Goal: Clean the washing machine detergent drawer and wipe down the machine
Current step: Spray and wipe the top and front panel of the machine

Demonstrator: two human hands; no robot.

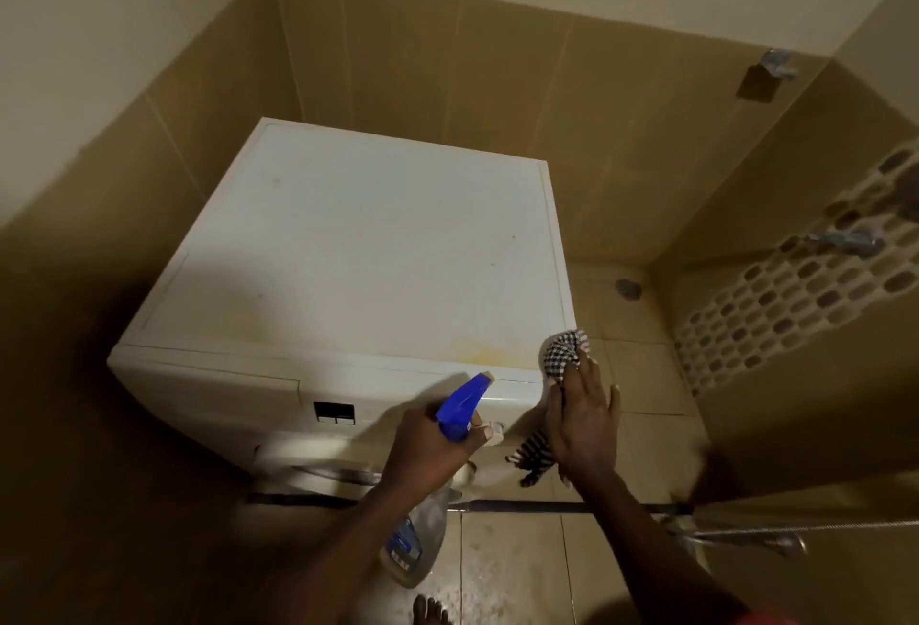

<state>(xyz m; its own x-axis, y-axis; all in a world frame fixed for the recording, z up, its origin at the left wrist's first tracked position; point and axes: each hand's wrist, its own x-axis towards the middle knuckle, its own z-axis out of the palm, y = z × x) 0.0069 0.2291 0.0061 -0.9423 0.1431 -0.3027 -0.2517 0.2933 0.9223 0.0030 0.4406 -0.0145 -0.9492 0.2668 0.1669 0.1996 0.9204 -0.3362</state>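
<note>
The white washing machine (348, 251) stood in a tiled corner, its flat top filling the middle of the view. A yellowish stain (477, 351) lay on the top near the front edge, toward 5 o'clock. On the front panel, the detergent drawer (214, 386) sat flush and closed at the 8 o'clock end, and a small dark display (334, 411) was just to its 3 o'clock side.

The left hand (432, 445) was curled round the neck of a spray bottle (460, 405). The blue trigger head pointed up toward 1 o'clock at the machine's front edge, and the clear body hung down toward 6 o'clock. The right hand (584, 418) lay flat with straight, spread fingers, pressing a black-and-white checked cloth (564, 353) against the machine's front corner at 4 o'clock. Part of the cloth bunched above the fingertips and part hung below the palm.

On the tiled floor (641, 376) at 3 o'clock of the machine was a round drain (627, 287). A metal tap (845, 242) stuck out from the mosaic strip on the wall further toward 3 o'clock. A bare foot (430, 612) showed at 6 o'clock, at the bottom edge.
</note>
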